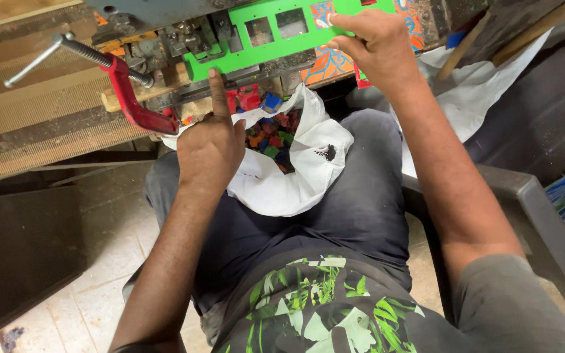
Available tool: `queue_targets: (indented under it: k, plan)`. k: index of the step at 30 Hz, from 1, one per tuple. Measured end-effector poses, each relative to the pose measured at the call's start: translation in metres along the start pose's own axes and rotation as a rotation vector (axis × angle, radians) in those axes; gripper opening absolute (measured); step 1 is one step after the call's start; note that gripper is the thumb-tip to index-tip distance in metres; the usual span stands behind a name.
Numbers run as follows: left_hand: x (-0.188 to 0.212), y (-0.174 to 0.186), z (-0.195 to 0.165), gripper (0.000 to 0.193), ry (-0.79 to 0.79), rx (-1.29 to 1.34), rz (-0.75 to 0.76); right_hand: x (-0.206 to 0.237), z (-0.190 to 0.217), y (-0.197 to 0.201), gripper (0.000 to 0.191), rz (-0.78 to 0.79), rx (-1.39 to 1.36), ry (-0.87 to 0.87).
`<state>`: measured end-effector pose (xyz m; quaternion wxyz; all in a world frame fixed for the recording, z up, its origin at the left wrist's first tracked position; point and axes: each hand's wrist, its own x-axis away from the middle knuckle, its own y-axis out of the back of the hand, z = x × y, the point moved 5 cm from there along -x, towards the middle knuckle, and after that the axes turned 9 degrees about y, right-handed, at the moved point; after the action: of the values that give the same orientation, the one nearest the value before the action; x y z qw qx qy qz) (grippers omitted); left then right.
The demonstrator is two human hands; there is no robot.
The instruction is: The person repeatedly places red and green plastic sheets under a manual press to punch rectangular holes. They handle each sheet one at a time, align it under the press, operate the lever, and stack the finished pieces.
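Head view: the left hand (pixel 209 145) is mostly curled, its forefinger stretched up to the lower edge of the green cut-out board (pixel 256 40). The right hand (pixel 375 44) pinches that board's far end, seemingly against the bench. Below, a white bag (pixel 295 176) of coloured offcuts; a red clamp (pixel 132 98) at left.

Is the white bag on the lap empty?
No, the white bag holds many small coloured pieces in red, blue, green and orange, just beside the left hand.
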<state>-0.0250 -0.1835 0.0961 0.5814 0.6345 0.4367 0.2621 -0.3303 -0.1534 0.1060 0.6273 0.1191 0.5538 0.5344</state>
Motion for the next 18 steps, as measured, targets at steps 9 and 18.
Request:
queue_targets:
  k: [9, 18]
  plan:
    - [0.0, -0.007, 0.003, 0.101, -0.003, -0.001, 0.02, 0.005, 0.007, -0.006, 0.041, -0.1, -0.033, -0.065]
    - [-0.002, -0.008, 0.004, 0.098, 0.001, 0.007, 0.026, 0.002, 0.016, 0.004, 0.057, -0.032, -0.054, -0.084]
